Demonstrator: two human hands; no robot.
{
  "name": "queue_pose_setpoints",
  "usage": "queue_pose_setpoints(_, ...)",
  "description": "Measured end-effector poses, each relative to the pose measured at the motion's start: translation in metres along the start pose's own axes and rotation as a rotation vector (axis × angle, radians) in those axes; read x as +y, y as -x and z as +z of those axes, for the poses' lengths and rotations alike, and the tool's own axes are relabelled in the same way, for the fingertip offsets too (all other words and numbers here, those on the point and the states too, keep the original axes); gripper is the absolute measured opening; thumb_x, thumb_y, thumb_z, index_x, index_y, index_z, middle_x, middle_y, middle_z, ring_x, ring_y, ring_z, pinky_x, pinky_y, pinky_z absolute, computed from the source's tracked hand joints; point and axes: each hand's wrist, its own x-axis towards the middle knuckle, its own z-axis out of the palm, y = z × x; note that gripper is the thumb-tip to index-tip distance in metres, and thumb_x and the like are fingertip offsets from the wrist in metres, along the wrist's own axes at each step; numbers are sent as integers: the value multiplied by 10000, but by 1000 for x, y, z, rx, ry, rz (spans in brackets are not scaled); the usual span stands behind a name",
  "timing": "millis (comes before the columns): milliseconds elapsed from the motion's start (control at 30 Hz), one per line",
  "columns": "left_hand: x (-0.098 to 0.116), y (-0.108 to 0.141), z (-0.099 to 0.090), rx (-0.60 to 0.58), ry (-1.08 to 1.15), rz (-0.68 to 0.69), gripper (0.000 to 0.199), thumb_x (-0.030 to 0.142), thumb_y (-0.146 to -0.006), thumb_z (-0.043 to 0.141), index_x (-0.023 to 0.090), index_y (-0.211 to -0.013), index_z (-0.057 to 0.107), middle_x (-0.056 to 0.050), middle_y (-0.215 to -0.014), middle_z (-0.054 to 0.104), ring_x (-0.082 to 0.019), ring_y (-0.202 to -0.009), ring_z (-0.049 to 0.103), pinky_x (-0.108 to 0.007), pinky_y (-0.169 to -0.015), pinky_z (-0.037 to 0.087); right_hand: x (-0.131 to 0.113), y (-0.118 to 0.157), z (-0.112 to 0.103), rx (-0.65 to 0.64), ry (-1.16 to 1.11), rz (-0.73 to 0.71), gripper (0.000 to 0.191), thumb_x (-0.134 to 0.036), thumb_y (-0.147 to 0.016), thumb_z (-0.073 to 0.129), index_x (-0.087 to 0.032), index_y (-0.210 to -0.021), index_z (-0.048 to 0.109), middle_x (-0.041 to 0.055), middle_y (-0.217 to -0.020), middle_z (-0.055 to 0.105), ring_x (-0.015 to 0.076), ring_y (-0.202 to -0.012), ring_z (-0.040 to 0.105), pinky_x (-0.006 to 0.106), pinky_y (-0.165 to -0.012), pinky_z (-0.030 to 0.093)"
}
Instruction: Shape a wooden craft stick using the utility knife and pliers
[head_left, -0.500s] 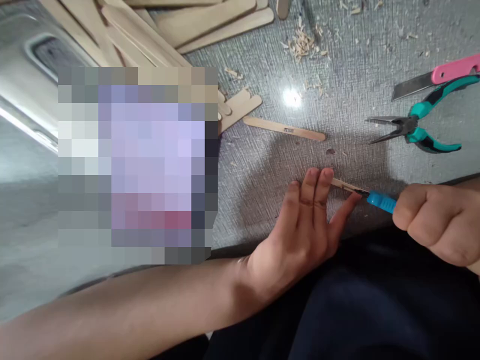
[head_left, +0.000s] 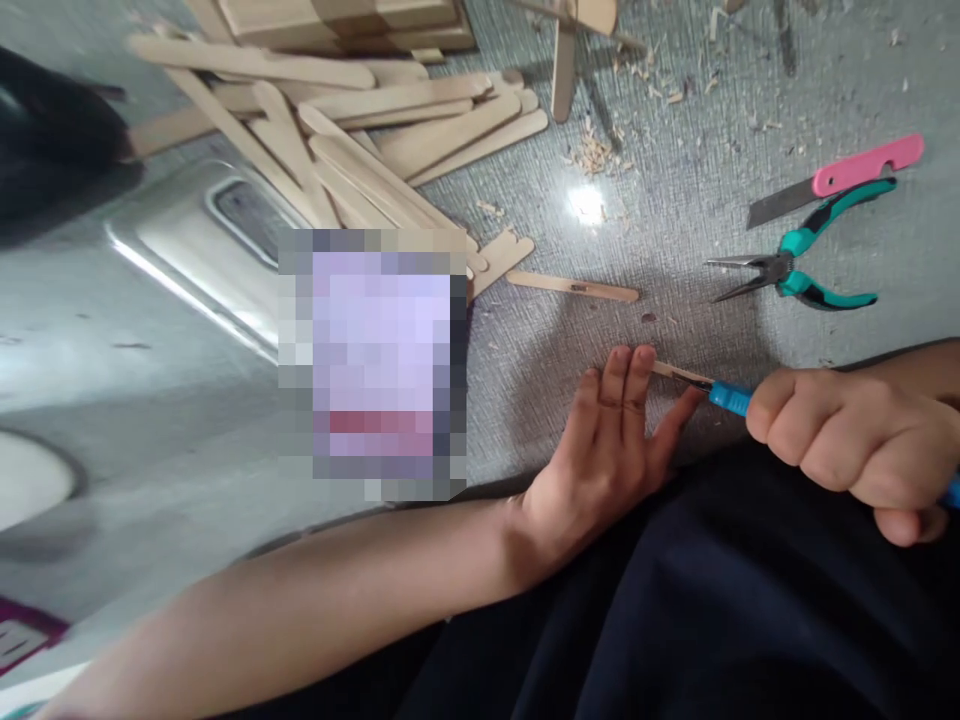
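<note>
My left hand (head_left: 604, 450) lies on the grey table with its fingers spread, pressing on a thin wooden stick (head_left: 663, 369). Part of the stick is hidden under the fingertips. My right hand (head_left: 847, 435) is wrapped round a blue cutter (head_left: 729, 397), whose dark blade touches the stick beside my left thumb. Another stick with a small slot cut in its middle (head_left: 611, 291) rests just beyond my left fingertips.
Teal pliers (head_left: 780, 268) lie open beside a pink-handled blade (head_left: 847, 172) at the right. Many wooden sticks (head_left: 427, 130) are piled at the upper left, near a metal lid (head_left: 180, 240), a blurred-out object (head_left: 382, 350) and wood shavings (head_left: 592, 152).
The view has shifted and widened, showing more of the table at the left and top. Both hands stay by the stick, and the blade remains on it.
</note>
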Motion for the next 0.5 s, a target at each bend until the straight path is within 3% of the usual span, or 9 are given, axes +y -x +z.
queue_pose_setpoints(167,1,2,1,-71,103,-10,1062,889,-1054,678,145,-1803,559,-372,-1604,715,-467,-1447,804,-496,-1093,703,3,6,-7,-60,40,-5,470,-306,-1231,447,-287,-764,388,-80,-627,418,120,-568,504,330,-666,546)
queue_pose_setpoints(300,-2,3,5,-156,234,-32,1150,824,-994,826,189,-1874,446,-381,-1724,600,-519,-1551,717,-563,-1190,658,9,3,-13,150,113,-45,293,-337,-1149,612,-267,-878,523,-50,-741,591,133,-668,645,318,-670,621)
queue_pose_setpoints(400,-4,2,10,-173,269,-49,1173,783,-998,848,175,-1894,395,-407,-1783,512,-559,-1614,644,-619,-1244,619,10,-3,-25,62,585,-80,254,-450,-1130,599,-290,-934,625,5,-868,646,203,-804,704,415,-755,660)
queue_pose_setpoints(500,-6,-3,13,-204,278,-60,1205,751,-977,886,213,-1913,350,-379,-1852,440,-563,-1692,553,-642,-1287,580,6,-7,-38,48,815,34,201,-479,-1122,639,-303,-1062,716,-15,-765,620,196,-657,574,402,-631,499)
